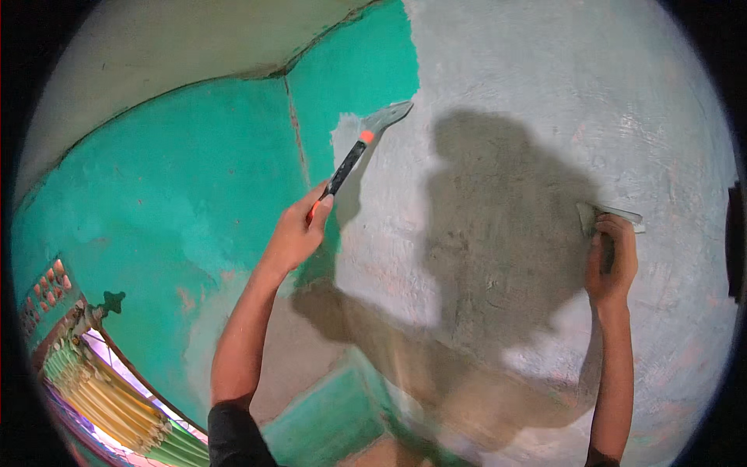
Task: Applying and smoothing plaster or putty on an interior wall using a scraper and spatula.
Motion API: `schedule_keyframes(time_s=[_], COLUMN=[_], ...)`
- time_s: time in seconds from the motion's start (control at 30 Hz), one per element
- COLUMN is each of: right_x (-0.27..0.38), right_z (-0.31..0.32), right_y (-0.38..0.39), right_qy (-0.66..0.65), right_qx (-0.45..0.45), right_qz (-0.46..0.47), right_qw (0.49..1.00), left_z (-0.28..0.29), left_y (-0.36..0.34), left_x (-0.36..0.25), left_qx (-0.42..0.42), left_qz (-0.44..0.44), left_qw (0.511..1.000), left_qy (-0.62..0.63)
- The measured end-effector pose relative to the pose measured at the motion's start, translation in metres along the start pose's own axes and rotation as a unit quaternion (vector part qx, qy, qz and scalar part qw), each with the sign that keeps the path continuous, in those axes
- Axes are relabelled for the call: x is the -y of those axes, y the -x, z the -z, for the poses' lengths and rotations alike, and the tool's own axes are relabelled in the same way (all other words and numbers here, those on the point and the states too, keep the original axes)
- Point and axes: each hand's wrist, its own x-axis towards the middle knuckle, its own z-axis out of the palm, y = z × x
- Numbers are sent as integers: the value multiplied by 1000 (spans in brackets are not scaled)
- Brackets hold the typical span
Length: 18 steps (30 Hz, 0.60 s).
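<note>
My left hand (306,222) grips the black and orange handle of a long scraper (349,163). Its wide blade, coated with pale filler, touches the wall at the ragged edge between green paint (179,171) and a pale grey coat (529,62). At the right, my right hand (611,253) holds a smaller putty knife (622,215), its blade lying close to or on the grey-coated wall; its handle is mostly hidden by my fingers.
A dull ceiling (171,43) meets the wall along a dark crack. At lower left are a perforated vent (48,289) and a window with bunched yellow and green curtain (105,385). A bare brownish patch (264,335) lies low on the wall, where my shadow also falls.
</note>
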Motion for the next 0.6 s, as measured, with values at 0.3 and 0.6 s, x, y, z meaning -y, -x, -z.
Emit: schedule_keyframes(time_s=[0.3,0.6], right_x=[10,2], right_z=[-4,-1], right_y=[-3,0], right_qy=[2,13], right_qx=[-12,-1], right_qz=[-16,6], right_qw=[1000,1000], left_z=[12,41], left_y=[-19,-22], left_x=[13,24], left_qx=[5,50], left_qz=[14,20], left_qw=[1000,994], left_qy=[-13,-93])
